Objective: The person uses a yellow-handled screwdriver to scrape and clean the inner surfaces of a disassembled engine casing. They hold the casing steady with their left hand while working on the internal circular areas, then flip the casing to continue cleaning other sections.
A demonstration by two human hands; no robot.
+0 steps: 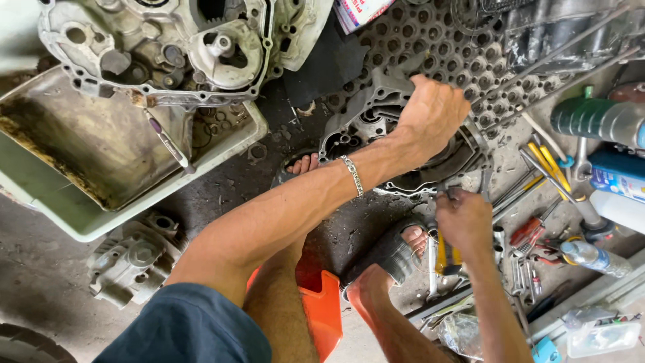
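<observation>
The left hand (430, 114) is clamped over the top edge of a grey engine crankcase half (376, 128), fingers curled round the casting, seemingly to steady it on the perforated rubber mat (457, 54). The case lies just ahead of the person's sandalled feet (403, 245), close enough to work on from a crouch. At the case's lower right rim the right hand (463, 218) is closed around a small tool (440, 196), too hidden to name. Right of the case, screwdrivers and pliers (537, 228) lie loose within reach. Left of the case, a second crankcase (168, 47) sits over an oil-stained drain tray (101, 154), apparently to catch drips
</observation>
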